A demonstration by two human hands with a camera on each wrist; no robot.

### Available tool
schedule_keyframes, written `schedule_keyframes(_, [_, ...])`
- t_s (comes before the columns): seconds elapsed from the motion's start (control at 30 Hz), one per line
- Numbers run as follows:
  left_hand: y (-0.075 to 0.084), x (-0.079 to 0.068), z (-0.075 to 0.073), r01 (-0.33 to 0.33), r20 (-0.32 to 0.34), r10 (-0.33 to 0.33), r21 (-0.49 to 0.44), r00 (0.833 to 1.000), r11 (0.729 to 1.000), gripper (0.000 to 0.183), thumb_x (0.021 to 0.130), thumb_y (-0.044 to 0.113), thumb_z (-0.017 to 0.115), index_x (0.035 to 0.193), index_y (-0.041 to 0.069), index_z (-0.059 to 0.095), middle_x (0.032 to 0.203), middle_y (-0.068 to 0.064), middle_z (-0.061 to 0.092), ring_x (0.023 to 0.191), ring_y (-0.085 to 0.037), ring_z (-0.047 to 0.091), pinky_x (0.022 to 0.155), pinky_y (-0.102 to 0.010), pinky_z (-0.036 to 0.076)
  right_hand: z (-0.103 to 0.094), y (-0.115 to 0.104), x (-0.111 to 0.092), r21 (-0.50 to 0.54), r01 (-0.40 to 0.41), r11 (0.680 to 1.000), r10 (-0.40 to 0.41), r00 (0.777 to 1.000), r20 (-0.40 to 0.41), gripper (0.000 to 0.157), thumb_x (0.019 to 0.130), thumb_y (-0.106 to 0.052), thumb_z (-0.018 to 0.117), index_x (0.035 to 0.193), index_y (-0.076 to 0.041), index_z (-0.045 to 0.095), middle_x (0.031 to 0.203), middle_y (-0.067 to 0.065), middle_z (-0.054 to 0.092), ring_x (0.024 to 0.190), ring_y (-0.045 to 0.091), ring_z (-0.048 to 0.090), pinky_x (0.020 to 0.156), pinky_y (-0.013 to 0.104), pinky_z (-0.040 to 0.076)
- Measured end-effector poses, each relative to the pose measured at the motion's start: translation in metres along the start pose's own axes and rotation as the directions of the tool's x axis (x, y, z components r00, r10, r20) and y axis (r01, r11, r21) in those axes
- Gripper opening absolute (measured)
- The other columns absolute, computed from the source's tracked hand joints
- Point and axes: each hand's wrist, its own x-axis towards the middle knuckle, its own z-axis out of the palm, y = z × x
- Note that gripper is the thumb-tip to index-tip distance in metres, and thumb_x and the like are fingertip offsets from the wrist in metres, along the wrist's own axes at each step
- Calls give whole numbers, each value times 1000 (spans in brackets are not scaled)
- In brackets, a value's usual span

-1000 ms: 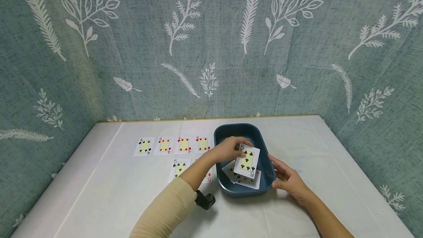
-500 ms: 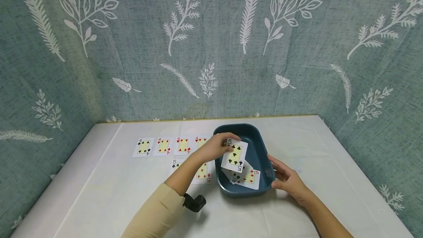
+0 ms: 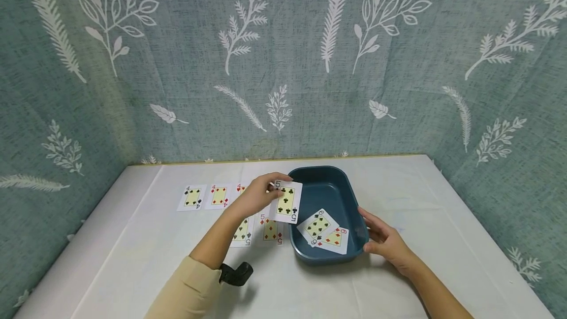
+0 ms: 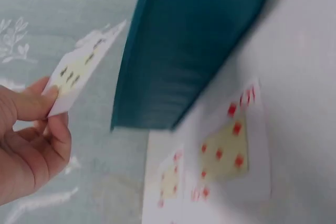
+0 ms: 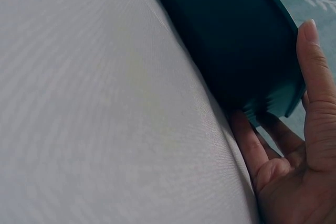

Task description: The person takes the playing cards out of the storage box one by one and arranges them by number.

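In the head view my left hand [image 3: 259, 193] pinches a five of clubs playing card [image 3: 290, 201] between thumb and fingers, face up. The card overlaps the left rim of a dark blue plastic bin [image 3: 325, 188]. Seen from the left wrist, the same card [image 4: 76, 72] slants away from the thumb. My right hand [image 3: 390, 247] rests against the bin's outer right wall near its front corner; its fingers [image 5: 249, 145] touch that wall. Inside the bin, a spades card [image 3: 318, 225] lies partly over a diamonds card [image 3: 338, 241].
Left of the bin, a back row holds a four of spades [image 3: 192, 197], a four of diamonds [image 3: 217, 197] and a partly covered four of hearts [image 3: 241, 188]. In front lie a five of spades [image 3: 241, 235] and a five of diamonds [image 3: 271, 230]. Patterned cloth [image 3: 283, 112] hangs behind.
My left hand has carried the five of clubs leftward from over the bin's cards to its left rim, uncovering the two cards inside. The right hand and bin have stayed in place.
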Motion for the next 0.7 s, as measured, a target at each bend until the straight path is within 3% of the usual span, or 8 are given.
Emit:
schedule_keyframes(0.27, [-19, -22, -27, 34, -29, -35, -56, 999, 998, 36, 93, 3, 57, 128, 7, 57, 123, -17, 57, 77, -19, 56, 66, -33, 44, 0, -1, -1, -6, -10, 1000, 10, 1000, -12, 77, 84, -20, 72, 147, -6, 31, 139, 38, 34, 110, 5, 57, 92, 15, 43])
schedule_keyframes(0.5, [-45, -40, -39, 93, -42, -99, -121, 994, 988, 36, 93, 5, 57, 128, 5, 56, 93, -13, 56, 68, -18, 45, 62, -32, 41, 1, -2, 0, 3, -4, 1000, 4, 1000, 0, 77, 85, -23, 72, 148, -7, 30, 138, 38, 34, 110, 8, 58, 91, 17, 44])
schedule_keyframes(0.7, [-57, -56, -51, 117, -55, -124, -116, 991, 986, 36, 93, 5, 57, 129, 2, 54, 104, -17, 60, 77, -17, 55, 69, -37, 47, 1, -2, -1, 7, -4, 1000, 4, 1000, -4, 77, 85, -21, 72, 148, -7, 30, 138, 38, 34, 110, 8, 57, 91, 17, 44])
